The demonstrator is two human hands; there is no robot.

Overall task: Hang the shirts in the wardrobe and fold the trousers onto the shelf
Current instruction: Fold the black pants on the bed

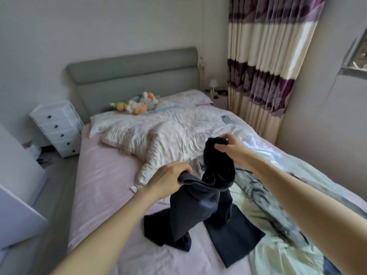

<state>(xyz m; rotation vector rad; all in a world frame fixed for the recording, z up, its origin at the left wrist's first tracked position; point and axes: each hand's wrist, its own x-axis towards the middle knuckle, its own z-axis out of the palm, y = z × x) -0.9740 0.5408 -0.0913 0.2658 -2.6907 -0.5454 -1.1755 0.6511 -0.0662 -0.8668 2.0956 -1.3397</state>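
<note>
**Squaring the trousers before the first fold**

Both hands are gripping the waistband end of the dark trousers (200, 203) and lifting it above the bed (103, 187). With my left hand (168, 180) I am pinching one corner of the waist, fingers curled over the cloth. With my right hand (231, 147) I am pinching the opposite corner higher up and farther toward the headboard (135, 74), so the waist is hanging tilted and twisted between my two grips.

The legs are trailing down onto the pink sheet on the near part of the bed, well apart from the headboard, splayed into two flaps, one to each side below my hands. A rumpled grey garment (264, 197) is lying just beside them on the curtain (264, 62) side of the bed, and the floral quilt (168, 133) is bunched between the trousers and the headboard.

To do this step well, I judge that I should be levelling my hands first, bringing the right down to the left's height, so the waistband is pulled straight. Then I would be giving a light shake so the legs drop side by side, and laying them seam to seam on the bare sheet, away from the quilt and the grey garment. Soft, heavy cloth like this probably sags, so keeping tension across the waist matters. The shelf and wardrobe are not in view.
</note>
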